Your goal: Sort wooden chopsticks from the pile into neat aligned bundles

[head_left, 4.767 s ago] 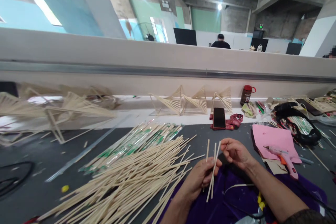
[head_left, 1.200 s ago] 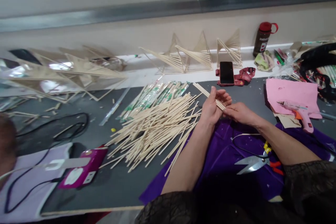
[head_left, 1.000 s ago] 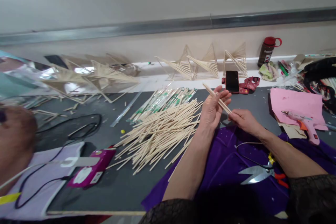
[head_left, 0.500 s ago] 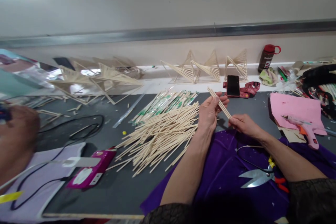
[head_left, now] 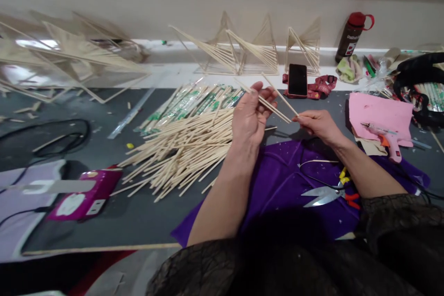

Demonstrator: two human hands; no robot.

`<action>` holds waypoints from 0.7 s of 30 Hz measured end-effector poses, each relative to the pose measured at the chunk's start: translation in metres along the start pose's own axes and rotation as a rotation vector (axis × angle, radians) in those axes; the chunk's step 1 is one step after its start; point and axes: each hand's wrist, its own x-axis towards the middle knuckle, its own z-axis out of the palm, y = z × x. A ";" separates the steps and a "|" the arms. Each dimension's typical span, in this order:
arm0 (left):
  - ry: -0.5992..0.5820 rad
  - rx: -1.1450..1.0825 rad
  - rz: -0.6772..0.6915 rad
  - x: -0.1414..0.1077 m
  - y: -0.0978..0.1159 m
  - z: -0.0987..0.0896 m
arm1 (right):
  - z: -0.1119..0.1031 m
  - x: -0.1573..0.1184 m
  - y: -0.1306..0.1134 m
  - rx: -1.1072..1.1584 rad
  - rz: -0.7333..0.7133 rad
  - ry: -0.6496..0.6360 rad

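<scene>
My left hand (head_left: 250, 113) is closed around a couple of thin wooden sticks (head_left: 275, 110) that slant down to the right. My right hand (head_left: 317, 125) pinches the lower end of a single wooden stick (head_left: 280, 94), held apart from the others. Beside my left forearm lies a loose heap of wooden sticks (head_left: 187, 152). Behind the heap are sticks in clear wrappers with green marks (head_left: 197, 101). Below my hands, scissors (head_left: 324, 194) with red and yellow handles rest open on a purple cloth (head_left: 274, 185).
Stick frames (head_left: 243, 53) stand along the back ledge near a phone (head_left: 297, 80) and a bottle (head_left: 350, 39). A pink glue gun (head_left: 386, 138) lies on a pink sheet (head_left: 379, 110) at right. At left are a magenta box (head_left: 85, 194) and a black cable (head_left: 69, 122).
My right hand has drawn one stick away from the bundle in my left hand. The view has tilted down and shifted right, and another person's hand at left has gone out of view.
</scene>
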 end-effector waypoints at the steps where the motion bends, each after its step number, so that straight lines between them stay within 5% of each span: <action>1: 0.031 -0.021 0.009 0.001 0.002 -0.005 | -0.003 0.000 -0.001 -0.010 -0.002 -0.036; 8: 0.107 -0.110 -0.128 -0.002 0.018 -0.038 | -0.018 0.003 0.002 -0.359 -0.050 -0.163; 14: 0.046 -0.111 -0.182 -0.015 0.035 -0.046 | -0.012 0.002 0.004 -0.711 -0.185 -0.255; 17: -0.102 -0.072 -0.250 -0.031 0.022 -0.039 | -0.010 -0.002 -0.004 -0.762 -0.170 -0.249; 21: -0.449 0.026 -0.401 -0.057 -0.011 -0.025 | -0.007 -0.001 -0.014 -0.838 -0.195 -0.260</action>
